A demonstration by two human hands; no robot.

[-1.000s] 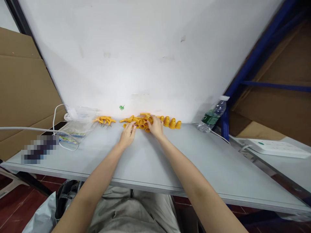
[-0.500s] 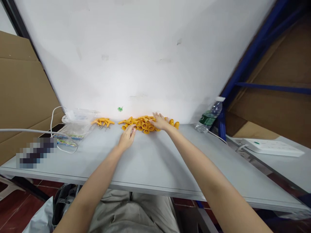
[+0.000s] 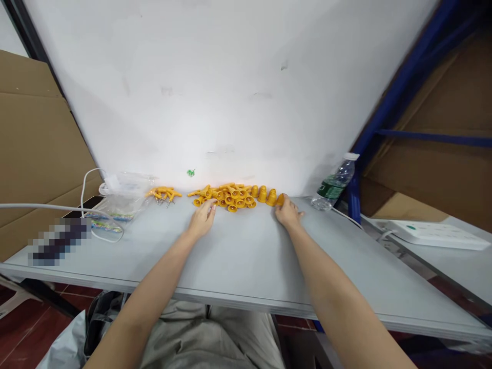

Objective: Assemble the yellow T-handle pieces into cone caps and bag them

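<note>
A heap of yellow plastic pieces with hollow, bell-shaped ends (image 3: 232,193) lies at the back of the table, against the white panel. My left hand (image 3: 202,219) rests at the front left of this heap, fingers stretched out and thumb apart, with nothing visible in it. Several yellow cup-shaped pieces (image 3: 262,193) stand in a row to the right of the heap. At the right end of that row, my right hand (image 3: 288,211) has its fingers around one yellow cup-shaped piece (image 3: 280,199), partly hidden by them. Smaller yellow branched pieces with metal chains or screws (image 3: 164,193) lie to the left.
Clear plastic bags (image 3: 128,195) and a white cable (image 3: 82,207) lie at the left. A tilted plastic bottle (image 3: 334,185) leans near the blue frame (image 3: 354,197) at the right. A white power strip (image 3: 436,234) sits beyond the grey table (image 3: 246,256).
My right hand has moved right, from above the heap to the end piece of the row, and its fingers have closed around it. My left hand has barely moved.
</note>
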